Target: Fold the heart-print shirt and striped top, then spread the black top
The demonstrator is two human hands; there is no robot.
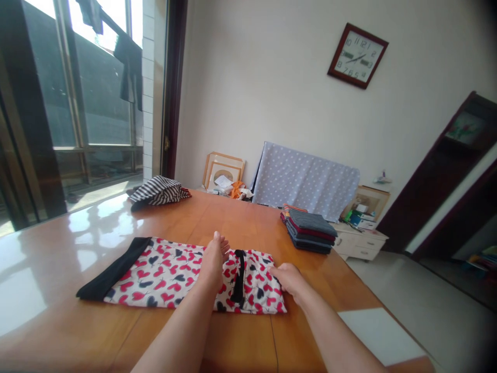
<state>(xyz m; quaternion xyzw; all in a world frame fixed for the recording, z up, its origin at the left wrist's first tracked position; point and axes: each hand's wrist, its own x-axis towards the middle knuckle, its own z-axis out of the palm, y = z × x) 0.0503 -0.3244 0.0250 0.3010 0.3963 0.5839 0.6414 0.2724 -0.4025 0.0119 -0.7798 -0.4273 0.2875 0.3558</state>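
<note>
Head view: hands (213, 261) at garment (169, 274), drawers (359, 242) closed

one printed garment (166, 274), one stack (312, 230), one clock (357, 55)

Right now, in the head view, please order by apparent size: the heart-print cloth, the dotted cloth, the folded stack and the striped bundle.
1. Heart-print cloth: largest, though also nearest the camera
2. Dotted cloth
3. Folded stack and striped bundle: too close to rank
</note>
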